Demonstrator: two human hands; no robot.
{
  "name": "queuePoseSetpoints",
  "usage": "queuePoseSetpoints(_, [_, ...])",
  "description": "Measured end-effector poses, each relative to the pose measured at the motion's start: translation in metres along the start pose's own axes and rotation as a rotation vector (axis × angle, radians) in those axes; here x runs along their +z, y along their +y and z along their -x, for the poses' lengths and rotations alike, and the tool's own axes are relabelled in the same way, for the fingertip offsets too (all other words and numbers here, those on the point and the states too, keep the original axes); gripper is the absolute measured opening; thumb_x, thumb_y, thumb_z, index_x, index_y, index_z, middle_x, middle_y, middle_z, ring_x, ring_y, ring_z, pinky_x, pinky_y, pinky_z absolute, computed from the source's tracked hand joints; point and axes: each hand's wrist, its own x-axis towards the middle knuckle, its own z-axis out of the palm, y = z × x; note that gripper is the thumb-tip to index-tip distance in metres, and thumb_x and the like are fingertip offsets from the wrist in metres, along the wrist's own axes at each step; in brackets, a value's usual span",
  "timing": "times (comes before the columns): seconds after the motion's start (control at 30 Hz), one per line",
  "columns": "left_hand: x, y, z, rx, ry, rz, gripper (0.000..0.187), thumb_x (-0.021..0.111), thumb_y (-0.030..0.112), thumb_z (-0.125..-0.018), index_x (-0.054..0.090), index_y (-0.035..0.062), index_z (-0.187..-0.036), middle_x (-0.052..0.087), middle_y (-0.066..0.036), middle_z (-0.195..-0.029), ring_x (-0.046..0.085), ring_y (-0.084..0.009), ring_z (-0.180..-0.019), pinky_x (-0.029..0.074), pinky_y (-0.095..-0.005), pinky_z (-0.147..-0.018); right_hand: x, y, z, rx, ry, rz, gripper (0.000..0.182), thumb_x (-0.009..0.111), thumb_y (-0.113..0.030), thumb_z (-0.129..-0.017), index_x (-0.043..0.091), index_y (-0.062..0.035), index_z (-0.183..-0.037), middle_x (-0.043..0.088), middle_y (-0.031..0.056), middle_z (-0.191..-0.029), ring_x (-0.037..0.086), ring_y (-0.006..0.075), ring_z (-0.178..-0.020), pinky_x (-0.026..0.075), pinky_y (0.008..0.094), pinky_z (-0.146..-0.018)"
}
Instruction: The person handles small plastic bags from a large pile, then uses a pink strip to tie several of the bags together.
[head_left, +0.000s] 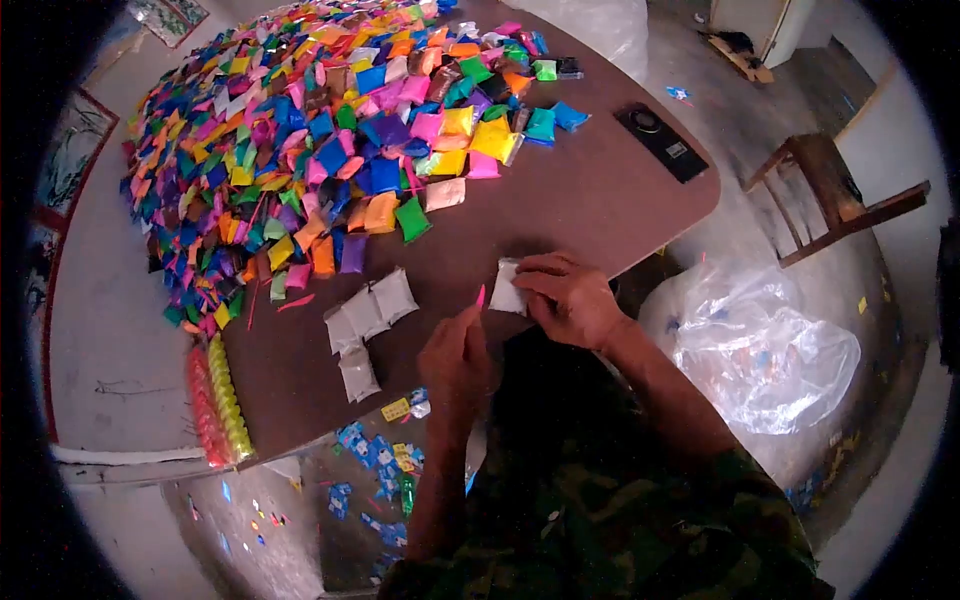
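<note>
My left hand is closed in a pinch, with a thin pink stick standing up from its fingertips. My right hand has its fingers curled over the right side of a small white packet at the table's near edge. The packet's right part is hidden under those fingers. Left of my hands, several more white packets lie touching one another, among them an upper one and a lower one.
A large heap of colourful packets covers the far left of the brown table. A black scale-like device lies at the right edge. Red and yellow plastic strips hang near the left corner. Clear plastic bag and wooden chair stand right.
</note>
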Motion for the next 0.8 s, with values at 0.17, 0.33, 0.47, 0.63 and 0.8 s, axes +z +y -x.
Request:
queuePoseSetpoints(0.17, [0.006, 0.006, 0.011, 0.114, -0.034, 0.012, 0.017, 0.062, 0.004, -0.091, 0.069, 0.0057, -0.106, 0.066, -0.016, -0.085, 0.066, -0.0352, -0.075, 0.052, -0.0424, -0.062, 0.006, -0.001, 0.003, 0.027, 0.044, 0.032, 0.026, 0.068, -0.001, -0.076, 0.072, -0.0061, -0.101, 0.068, 0.0143, -0.110, 0.066, 0.0343, -0.099, 0.055, 0.0418, -0.085])
queuePoseSetpoints(0.33, [0.000, -0.006, 0.016, 0.048, -0.018, -0.061, 0.015, 0.062, 0.010, -0.093, 0.069, 0.0015, -0.104, 0.070, -0.016, -0.091, 0.068, -0.0311, -0.078, 0.056, -0.0404, -0.068, 0.008, -0.004, 0.006, 0.032, 0.082, 0.038, 0.026, 0.070, -0.003, -0.075, 0.073, -0.0066, -0.101, 0.068, 0.0145, -0.111, 0.066, 0.0332, -0.100, 0.055, 0.0416, -0.086])
queuePoseSetpoints(0.47, [0.000, -0.005, 0.017, 0.160, 0.024, -0.038, 0.014, 0.061, 0.007, -0.094, 0.068, -0.0002, -0.103, 0.070, -0.016, -0.090, 0.068, -0.0311, -0.077, 0.056, -0.0397, -0.066, 0.009, -0.008, 0.005, 0.086, 0.083, 0.014, 0.027, 0.070, -0.004, -0.074, 0.074, -0.0069, -0.101, 0.068, 0.0154, -0.112, 0.066, 0.0338, -0.102, 0.055, 0.0416, -0.088])
queuePoseSetpoints(0.63, [0.001, -0.008, 0.022, 0.080, -0.030, -0.121, 0.015, 0.062, 0.011, -0.095, 0.069, 0.0027, -0.105, 0.070, -0.015, -0.090, 0.068, -0.0313, -0.077, 0.056, -0.0394, -0.067, 0.009, -0.009, 0.004, 0.095, 0.093, 0.006, 0.027, 0.070, -0.003, -0.074, 0.074, -0.0066, -0.100, 0.069, 0.0159, -0.111, 0.067, 0.0346, -0.101, 0.055, 0.0411, -0.088])
queuePoseSetpoints(0.8, [-0.006, -0.014, 0.018, 0.055, 0.019, -0.060, 0.020, 0.061, 0.004, -0.090, 0.069, 0.0063, -0.108, 0.065, -0.014, -0.083, 0.064, -0.0326, -0.075, 0.053, -0.0414, -0.063, 0.014, -0.006, 0.005, 0.098, 0.116, 0.012, 0.024, 0.071, -0.003, -0.074, 0.074, -0.0068, -0.098, 0.069, 0.0154, -0.110, 0.068, 0.0339, -0.099, 0.056, 0.0403, -0.085])
